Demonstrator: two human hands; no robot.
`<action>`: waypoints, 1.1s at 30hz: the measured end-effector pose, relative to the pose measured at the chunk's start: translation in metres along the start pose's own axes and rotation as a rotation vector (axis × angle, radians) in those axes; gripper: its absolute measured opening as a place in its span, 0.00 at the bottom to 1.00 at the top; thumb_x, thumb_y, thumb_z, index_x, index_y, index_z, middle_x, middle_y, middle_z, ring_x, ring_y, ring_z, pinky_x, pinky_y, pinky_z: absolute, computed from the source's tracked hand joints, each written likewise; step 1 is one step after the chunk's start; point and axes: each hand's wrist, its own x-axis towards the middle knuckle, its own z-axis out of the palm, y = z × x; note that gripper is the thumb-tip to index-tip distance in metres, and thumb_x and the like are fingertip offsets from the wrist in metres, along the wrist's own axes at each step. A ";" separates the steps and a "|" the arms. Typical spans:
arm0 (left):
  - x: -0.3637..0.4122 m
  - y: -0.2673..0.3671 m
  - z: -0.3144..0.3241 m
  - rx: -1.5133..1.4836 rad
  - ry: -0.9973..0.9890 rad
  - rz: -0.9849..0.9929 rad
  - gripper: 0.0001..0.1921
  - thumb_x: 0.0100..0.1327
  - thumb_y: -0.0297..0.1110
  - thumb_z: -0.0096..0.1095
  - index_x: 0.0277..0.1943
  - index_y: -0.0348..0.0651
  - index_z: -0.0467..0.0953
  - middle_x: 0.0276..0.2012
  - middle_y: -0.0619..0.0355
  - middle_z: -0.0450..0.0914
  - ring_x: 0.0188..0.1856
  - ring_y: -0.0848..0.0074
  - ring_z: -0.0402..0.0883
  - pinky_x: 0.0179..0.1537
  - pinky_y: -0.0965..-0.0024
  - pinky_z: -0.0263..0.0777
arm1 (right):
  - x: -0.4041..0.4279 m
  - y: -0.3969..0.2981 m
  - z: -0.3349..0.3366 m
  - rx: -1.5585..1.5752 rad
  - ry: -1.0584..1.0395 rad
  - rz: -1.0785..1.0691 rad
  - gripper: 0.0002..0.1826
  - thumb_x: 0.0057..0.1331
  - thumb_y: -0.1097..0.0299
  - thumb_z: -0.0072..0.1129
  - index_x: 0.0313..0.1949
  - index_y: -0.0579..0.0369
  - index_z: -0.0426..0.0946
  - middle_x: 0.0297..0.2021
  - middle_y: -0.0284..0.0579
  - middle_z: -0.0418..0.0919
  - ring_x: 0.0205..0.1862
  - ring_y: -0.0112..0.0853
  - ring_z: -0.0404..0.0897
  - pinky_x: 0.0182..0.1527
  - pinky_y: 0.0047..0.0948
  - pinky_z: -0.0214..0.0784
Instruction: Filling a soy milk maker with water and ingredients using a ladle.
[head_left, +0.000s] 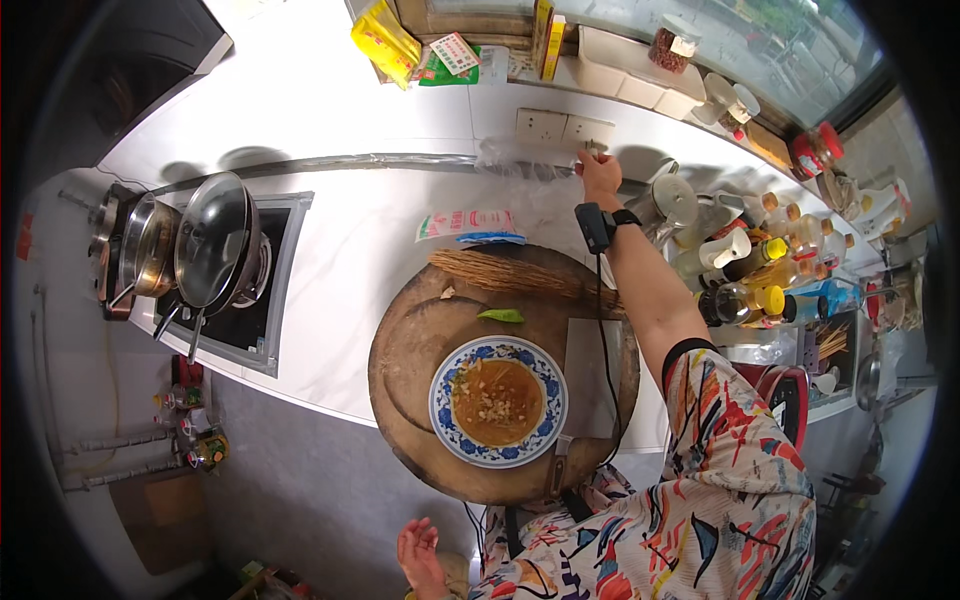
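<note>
My right hand (600, 174) is stretched out to the back wall, just below the right-hand power socket (589, 130). Its fingertips are pinched around a small object (592, 147), too small to make out. Low in the view, my left hand (420, 555) is empty, palm up, fingers loosely curled and apart. Between the hands, a blue-and-white patterned bowl (556, 382) of brown broth with chopped bits stands on a round wooden chopping block (397, 360). A cleaver (592, 375) lies flat beside it, partly under its rim. Behind the bowl are a green pepper piece (501, 316) and a straw whisk brush (510, 274).
A lidded wok (214, 240) and a glass-lidded pot (150, 247) are at the left hob. Seasoning bottles (765, 259) and a metal jug (673, 199) crowd the right. A printed food packet (469, 223) lies behind the block. Clear plastic film (517, 161) is by the wall.
</note>
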 end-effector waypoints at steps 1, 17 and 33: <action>0.004 -0.006 -0.007 0.002 0.007 0.000 0.13 0.69 0.38 0.51 0.49 0.40 0.76 0.45 0.55 0.81 0.44 0.72 0.78 0.47 0.68 0.67 | -0.007 -0.004 0.002 0.058 -0.015 0.034 0.18 0.51 0.67 0.70 0.36 0.65 0.73 0.26 0.44 0.79 0.23 0.29 0.80 0.26 0.25 0.73; 0.004 -0.009 -0.004 -0.030 0.039 -0.061 0.12 0.69 0.38 0.52 0.48 0.40 0.77 0.44 0.55 0.82 0.42 0.71 0.79 0.46 0.67 0.68 | -0.004 -0.010 -0.003 0.071 -0.029 0.005 0.20 0.50 0.66 0.72 0.36 0.65 0.73 0.25 0.44 0.79 0.22 0.26 0.79 0.24 0.24 0.72; 0.004 -0.008 0.008 -0.171 0.045 -0.134 0.13 0.69 0.39 0.53 0.47 0.41 0.77 0.43 0.55 0.82 0.41 0.72 0.79 0.45 0.68 0.68 | 0.008 -0.035 -0.020 -0.867 -0.242 -0.106 0.35 0.64 0.37 0.46 0.27 0.64 0.79 0.22 0.48 0.79 0.26 0.35 0.82 0.32 0.34 0.71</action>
